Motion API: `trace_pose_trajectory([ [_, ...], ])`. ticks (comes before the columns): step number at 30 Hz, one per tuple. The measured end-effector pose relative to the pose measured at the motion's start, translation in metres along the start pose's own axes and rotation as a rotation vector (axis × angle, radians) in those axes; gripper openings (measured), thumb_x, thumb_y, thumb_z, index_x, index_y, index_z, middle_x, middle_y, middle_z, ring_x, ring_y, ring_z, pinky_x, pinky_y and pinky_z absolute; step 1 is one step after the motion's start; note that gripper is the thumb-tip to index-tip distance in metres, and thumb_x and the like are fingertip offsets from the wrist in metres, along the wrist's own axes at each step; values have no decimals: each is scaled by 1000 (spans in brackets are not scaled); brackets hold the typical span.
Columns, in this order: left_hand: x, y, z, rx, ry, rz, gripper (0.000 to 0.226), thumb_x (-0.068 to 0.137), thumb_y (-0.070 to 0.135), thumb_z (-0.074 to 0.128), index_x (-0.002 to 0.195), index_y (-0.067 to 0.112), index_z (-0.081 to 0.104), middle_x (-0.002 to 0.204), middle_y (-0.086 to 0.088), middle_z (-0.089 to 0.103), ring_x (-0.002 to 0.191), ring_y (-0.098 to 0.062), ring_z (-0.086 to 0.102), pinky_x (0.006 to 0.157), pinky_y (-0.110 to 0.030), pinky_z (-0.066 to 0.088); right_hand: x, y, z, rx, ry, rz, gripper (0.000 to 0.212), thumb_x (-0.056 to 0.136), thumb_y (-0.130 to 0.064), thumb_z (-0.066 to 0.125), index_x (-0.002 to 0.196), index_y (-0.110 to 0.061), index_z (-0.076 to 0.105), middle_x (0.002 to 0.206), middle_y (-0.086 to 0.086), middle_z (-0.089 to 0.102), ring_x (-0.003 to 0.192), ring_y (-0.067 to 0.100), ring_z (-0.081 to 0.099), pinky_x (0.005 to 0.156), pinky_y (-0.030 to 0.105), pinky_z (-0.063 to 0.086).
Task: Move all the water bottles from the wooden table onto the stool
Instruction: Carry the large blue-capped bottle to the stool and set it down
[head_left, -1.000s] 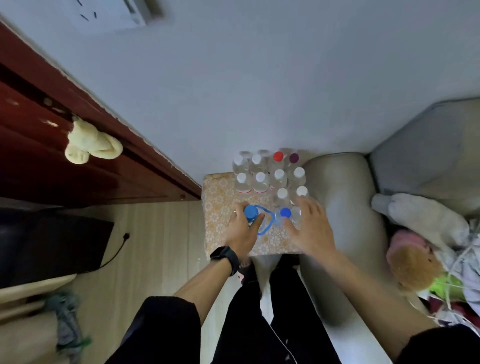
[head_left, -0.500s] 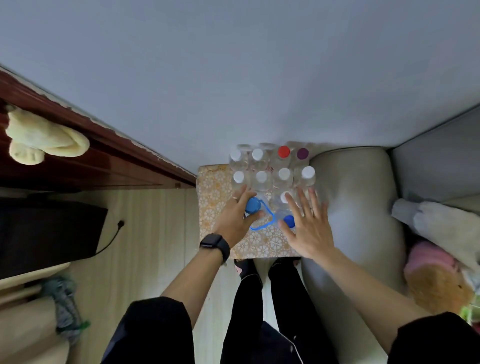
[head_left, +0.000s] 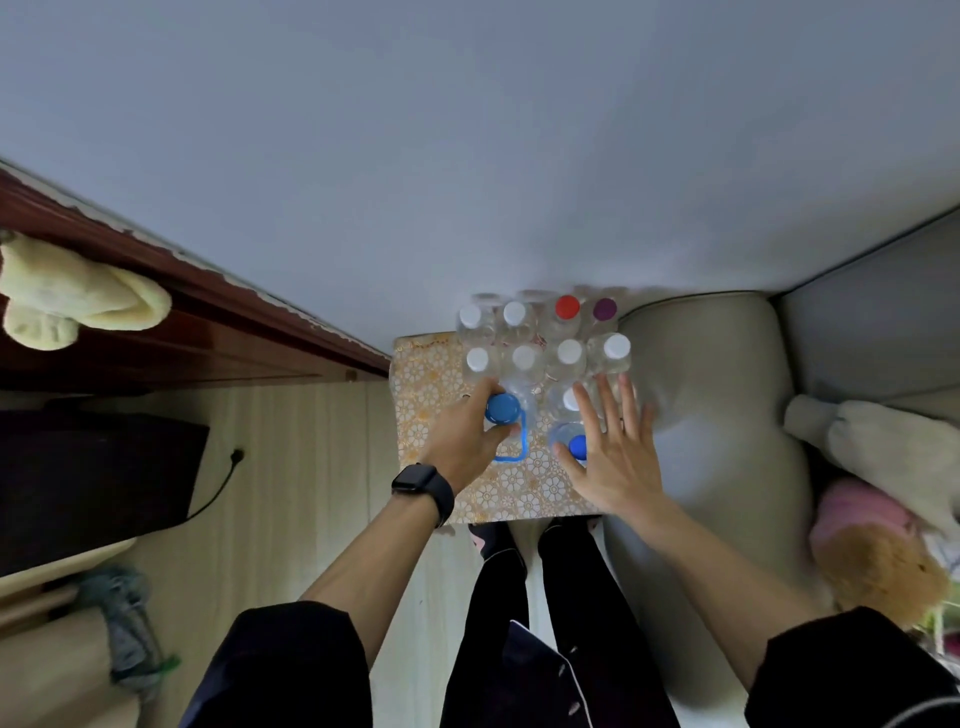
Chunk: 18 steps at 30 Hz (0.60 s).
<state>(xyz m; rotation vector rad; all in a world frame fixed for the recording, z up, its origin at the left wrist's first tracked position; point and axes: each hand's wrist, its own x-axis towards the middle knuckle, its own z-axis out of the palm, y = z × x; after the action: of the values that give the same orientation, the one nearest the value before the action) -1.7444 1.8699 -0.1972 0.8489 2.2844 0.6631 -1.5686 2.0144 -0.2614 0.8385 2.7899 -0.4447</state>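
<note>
The left hand (head_left: 470, 441) is wrapped around a blue-capped bottle (head_left: 503, 408) on the floral-topped stool (head_left: 423, 395); the right hand (head_left: 615, 454) hovers, fingers spread, over another blue-capped bottle (head_left: 575, 446).

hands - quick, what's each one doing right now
Left hand: closed around the big blue-capped bottle.
Right hand: open, fingers spread, over the small blue-capped bottle, not gripping it.

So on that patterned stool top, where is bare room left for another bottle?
The stool top is bare along its left edge beside the left hand, and along the near edge between both wrists. The far half is crowded with capped bottles; the right hand covers the right side.
</note>
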Motion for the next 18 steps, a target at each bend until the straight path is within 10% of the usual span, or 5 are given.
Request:
trace_pose_trajectory([
  [18,-7,6,6,75,21,-31,39,88,40,70,115,25,45,92,2,67,70,-22,57,58,-31,39,1,2,-1,2,-22,-9,84,92,-66,46,157,-19,24,165,12,19,153,35,-5,113,65,27],
])
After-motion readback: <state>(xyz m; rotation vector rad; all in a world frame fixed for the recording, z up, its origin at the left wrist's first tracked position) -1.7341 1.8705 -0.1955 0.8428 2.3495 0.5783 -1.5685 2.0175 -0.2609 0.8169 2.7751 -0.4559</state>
